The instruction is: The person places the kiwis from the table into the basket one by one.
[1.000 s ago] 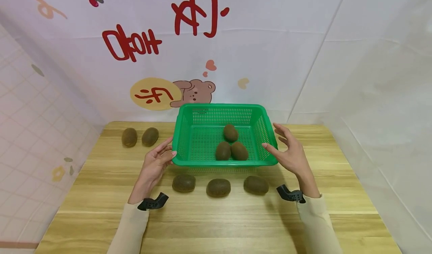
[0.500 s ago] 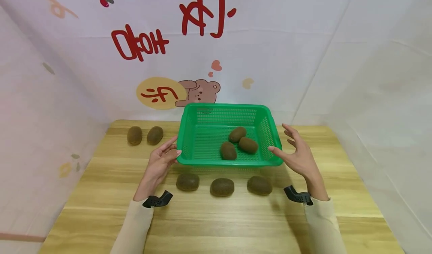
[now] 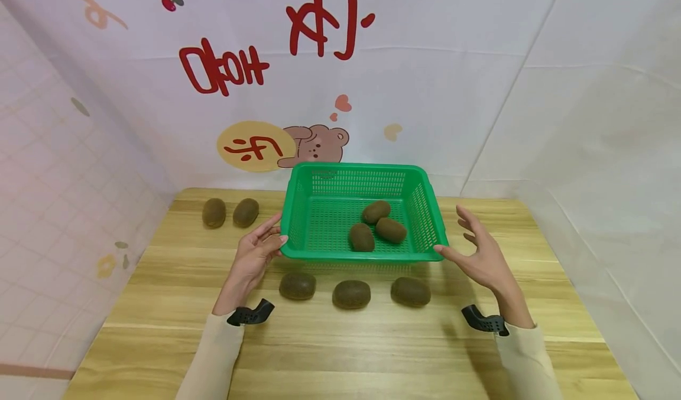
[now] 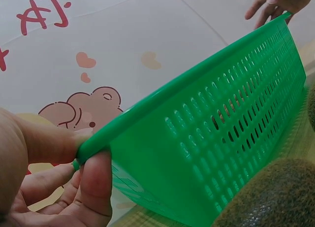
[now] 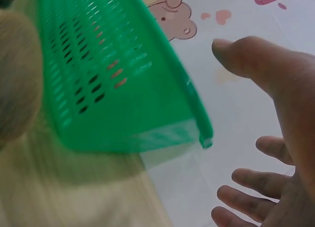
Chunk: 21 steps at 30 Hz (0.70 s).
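A screened-off booth: printed white sheeting (image 3: 425,81) on three sides of a wood-grain table (image 3: 346,353)

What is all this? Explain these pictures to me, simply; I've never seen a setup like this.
No machine here: a person works bare-handed. The wide view is from a camera on the head, the two close ones from cameras on the wrists. The left hand grips a green basket by its edge. The right hand, near the other end, is open and holds nothing. Three kiwis lie in the basket; on the wooden table, three more lie in front of it and two near the far left corner.
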{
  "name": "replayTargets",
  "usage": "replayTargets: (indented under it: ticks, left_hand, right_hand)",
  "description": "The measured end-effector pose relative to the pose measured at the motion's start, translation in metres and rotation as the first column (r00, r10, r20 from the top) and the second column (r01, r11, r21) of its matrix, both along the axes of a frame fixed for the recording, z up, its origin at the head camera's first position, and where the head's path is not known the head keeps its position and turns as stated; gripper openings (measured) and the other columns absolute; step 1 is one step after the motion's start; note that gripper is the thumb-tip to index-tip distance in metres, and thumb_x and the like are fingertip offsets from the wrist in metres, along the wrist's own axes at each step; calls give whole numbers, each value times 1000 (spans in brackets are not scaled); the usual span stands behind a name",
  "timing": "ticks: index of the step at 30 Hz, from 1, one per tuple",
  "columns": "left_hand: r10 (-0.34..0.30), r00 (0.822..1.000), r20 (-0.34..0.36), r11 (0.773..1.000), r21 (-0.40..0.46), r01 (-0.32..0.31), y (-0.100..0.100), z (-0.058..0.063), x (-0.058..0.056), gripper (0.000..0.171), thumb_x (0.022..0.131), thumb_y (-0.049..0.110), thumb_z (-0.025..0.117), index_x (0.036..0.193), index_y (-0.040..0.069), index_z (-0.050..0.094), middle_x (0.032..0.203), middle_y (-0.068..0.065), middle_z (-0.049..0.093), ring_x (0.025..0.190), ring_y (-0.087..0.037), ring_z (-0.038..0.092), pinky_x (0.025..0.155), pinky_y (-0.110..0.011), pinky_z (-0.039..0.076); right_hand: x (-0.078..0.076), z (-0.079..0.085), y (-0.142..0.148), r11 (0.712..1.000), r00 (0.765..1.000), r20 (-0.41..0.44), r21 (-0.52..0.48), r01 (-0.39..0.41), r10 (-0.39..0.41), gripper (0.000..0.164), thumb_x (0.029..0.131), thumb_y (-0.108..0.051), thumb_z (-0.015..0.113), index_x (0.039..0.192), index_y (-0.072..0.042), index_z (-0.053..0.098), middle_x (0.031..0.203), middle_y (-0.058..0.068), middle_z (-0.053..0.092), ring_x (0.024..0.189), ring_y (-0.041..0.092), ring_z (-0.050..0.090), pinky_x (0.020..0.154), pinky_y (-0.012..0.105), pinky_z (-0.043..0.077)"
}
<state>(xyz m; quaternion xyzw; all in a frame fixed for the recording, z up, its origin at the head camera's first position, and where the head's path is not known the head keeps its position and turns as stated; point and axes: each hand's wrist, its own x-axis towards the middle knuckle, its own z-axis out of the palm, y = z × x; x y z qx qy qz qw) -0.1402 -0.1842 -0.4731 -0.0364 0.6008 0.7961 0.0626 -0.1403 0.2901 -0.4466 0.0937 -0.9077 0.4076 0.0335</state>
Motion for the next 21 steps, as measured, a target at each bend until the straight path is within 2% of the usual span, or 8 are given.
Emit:
replayTargets:
  ticks: [6,14,21]
  left_hand:
    - [3,1000,-2,1000,-2,-4,0,-1,0,65,98,-3,64,158,8,41,114,4,58,74,-2,59,67,-17,55]
    - [3,1000,1,1000,-11,-3,1,-1,-1,65,98,-4,64,157,10,42,115,1,57,77,-2,60,66,-15,54]
    - [4,1000,-2,1000,-21,-4,0,0,1,65,98,-3,64,158,9,42,116,1,57,79,-3,60,66,-16,54]
  right_hand:
    - [5,-13,10,999,999,33,24,-30,30,99,89,-36,82,165,-21,21,167,11,31,148,43,36,113,64,39]
    - [16,-36,13,995,991,92,5,-98,97,99,88,-35,83,165,-21,21,166,16,31,147,46,36,111,66,40]
    - [24,-47,4,993,989,83,4,-120,119,93,86,-39,84,161,-23,32,160,9,43,142,38,46,108,62,47]
